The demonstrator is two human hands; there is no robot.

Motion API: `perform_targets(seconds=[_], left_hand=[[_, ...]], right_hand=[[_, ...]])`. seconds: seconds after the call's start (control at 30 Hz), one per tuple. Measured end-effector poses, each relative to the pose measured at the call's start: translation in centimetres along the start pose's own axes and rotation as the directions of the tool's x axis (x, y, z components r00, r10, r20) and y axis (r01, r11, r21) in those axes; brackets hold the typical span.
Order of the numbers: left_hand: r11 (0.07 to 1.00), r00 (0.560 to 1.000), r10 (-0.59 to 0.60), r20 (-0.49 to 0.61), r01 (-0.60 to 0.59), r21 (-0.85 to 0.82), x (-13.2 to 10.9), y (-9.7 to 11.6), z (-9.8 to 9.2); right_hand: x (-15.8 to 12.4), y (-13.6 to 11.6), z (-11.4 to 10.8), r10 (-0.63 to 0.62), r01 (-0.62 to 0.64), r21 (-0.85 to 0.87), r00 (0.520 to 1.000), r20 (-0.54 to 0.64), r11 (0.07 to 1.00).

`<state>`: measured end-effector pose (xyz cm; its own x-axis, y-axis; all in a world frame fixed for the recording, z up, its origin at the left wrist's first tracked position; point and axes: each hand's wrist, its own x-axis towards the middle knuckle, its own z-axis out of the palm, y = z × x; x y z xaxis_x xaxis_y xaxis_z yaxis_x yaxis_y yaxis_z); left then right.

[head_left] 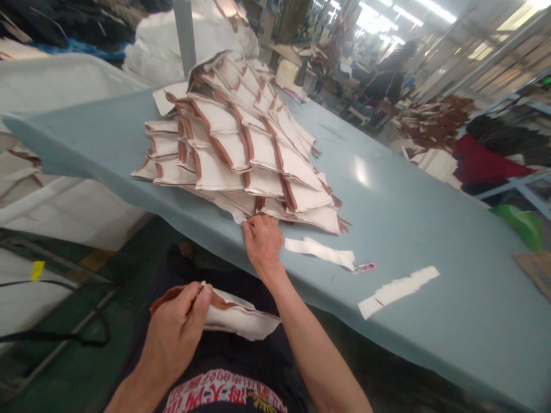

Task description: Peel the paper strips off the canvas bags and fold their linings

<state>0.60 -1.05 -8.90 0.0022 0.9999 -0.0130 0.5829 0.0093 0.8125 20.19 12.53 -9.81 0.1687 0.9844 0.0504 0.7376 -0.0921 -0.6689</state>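
Note:
My left hand (176, 332) is closed on a cream fabric piece with brown trim (241, 318), held over my lap. My right hand (262, 241) reaches to the near edge of a big fanned pile of the same cream and brown pieces (241, 149) on the pale blue table (408, 229); its fingers are curled, pinching the lowest piece at the pile's edge. Right of that hand lie a strip of white labels (321, 251) and small pink snips (365, 267).
A second strip of white labels (400, 289) lies further right on the table. White sacks (51, 195) stand at the left. Another person (383, 80) sits at the far end among heaps of fabric; red and dark cloth (486, 163) lies at the right.

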Motion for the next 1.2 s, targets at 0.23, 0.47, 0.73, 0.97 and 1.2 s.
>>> perform_targets(seconds=[0.23,0.47,0.73,0.97,1.2], left_hand=[[0.990,0.988,-0.143,-0.048,0.143,-0.016,2.0,0.2,-1.0],[0.955,0.964,-0.048,0.261,0.121,-0.272,1.8,3.7,0.5],[0.985,0.993,0.120,0.005,-0.118,-0.127,-0.4,5.4,1.5],[0.964,0.960,0.266,0.084,-0.267,-0.002,-0.1,5.0,1.1],[0.944,0.945,0.311,0.098,-0.295,-0.150,0.0,5.6,0.6]], right_hand=[[-0.7,1.0,-3.1,0.104,-0.197,0.442,0.968,0.227,0.875],[-3.8,-1.7,-6.5,0.114,-0.406,0.765,0.906,0.407,0.499],[-6.5,-5.7,-8.3,0.153,-0.565,0.798,0.787,0.598,-0.212],[-8.6,-5.7,-6.2,0.232,-0.608,0.764,0.728,0.645,-0.215],[-9.7,-4.4,-4.7,0.179,-0.593,0.801,0.783,0.596,-0.075]])
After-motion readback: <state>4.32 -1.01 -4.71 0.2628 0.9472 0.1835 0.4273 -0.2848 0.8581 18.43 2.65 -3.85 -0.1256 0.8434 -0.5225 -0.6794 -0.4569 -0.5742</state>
